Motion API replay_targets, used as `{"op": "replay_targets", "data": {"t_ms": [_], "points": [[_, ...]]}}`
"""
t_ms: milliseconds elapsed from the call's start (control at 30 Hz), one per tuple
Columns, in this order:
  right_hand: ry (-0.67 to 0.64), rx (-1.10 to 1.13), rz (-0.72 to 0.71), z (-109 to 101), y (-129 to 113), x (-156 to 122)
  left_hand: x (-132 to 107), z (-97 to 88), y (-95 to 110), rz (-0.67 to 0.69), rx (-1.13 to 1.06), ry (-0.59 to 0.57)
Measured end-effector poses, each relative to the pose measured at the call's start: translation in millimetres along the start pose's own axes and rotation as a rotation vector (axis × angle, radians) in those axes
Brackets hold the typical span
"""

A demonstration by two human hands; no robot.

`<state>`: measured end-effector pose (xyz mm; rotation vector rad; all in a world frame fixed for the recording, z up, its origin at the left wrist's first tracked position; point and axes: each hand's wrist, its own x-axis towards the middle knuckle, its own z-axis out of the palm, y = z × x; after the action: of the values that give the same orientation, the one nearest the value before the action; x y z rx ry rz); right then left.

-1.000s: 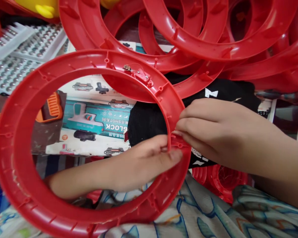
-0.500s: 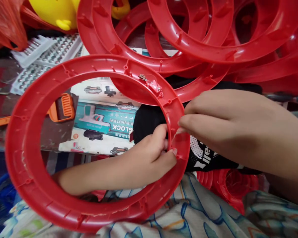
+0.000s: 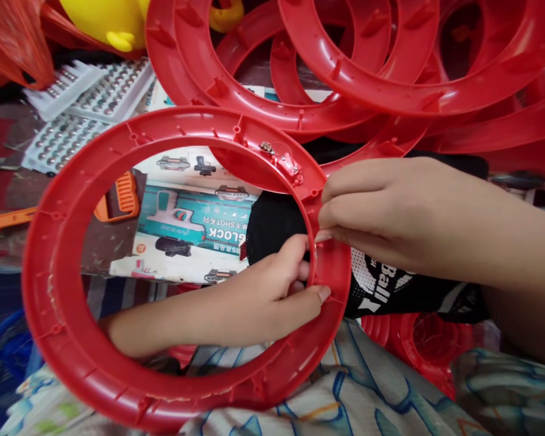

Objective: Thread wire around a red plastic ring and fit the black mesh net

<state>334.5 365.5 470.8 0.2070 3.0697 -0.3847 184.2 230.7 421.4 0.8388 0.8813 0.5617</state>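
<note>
Red plastic makes up the large ring (image 3: 200,127), its ribbed channel facing up. It stands over the near edge of the counter (image 3: 112,236), its lower part above the patterned cloth (image 3: 336,387) of the lap. From inside the opening, the left hand (image 3: 286,290) grips the ring's right-hand side, thumb in the channel and fingers behind the inner wall. The right hand (image 3: 372,212) has its fingertips drawn together over the same stretch, just above that thumb; whether they pinch anything small cannot be told.

To do this well, I would brace the wall firmly close to the working fingertips, so that the rim does not twist, and press lightly and squarely. The brassy piece (image 3: 266,146) and the small fitting (image 3: 289,164) beyond the right hand look delicate, so the knuckles should clear them.
</note>
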Motion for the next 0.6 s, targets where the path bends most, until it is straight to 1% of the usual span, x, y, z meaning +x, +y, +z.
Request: {"op": "replay_targets", "data": {"t_ms": [100,167,267,333,500,600], "points": [[0.056,0.110,0.022,2,3,-2,3,0.9,-3,0.039,-0.231,0.024],[0.084,0.150,0.021,2,4,-4,6,1.1,-2,0.046,-0.272,0.089],[0.100,0.127,-0.038,2,4,-5,11,0.0,2,0.006,-0.205,0.208],[0.110,0.088,-0.069,2,3,-5,14,-1.0,3,-0.002,-0.147,0.250],[0.132,0.005,-0.087,3,1,-5,21,-1.2,3,0.017,-0.075,0.267],[0.132,-0.018,-0.026,3,2,-5,23,-1.1,4,0.061,-0.056,0.254]]}}
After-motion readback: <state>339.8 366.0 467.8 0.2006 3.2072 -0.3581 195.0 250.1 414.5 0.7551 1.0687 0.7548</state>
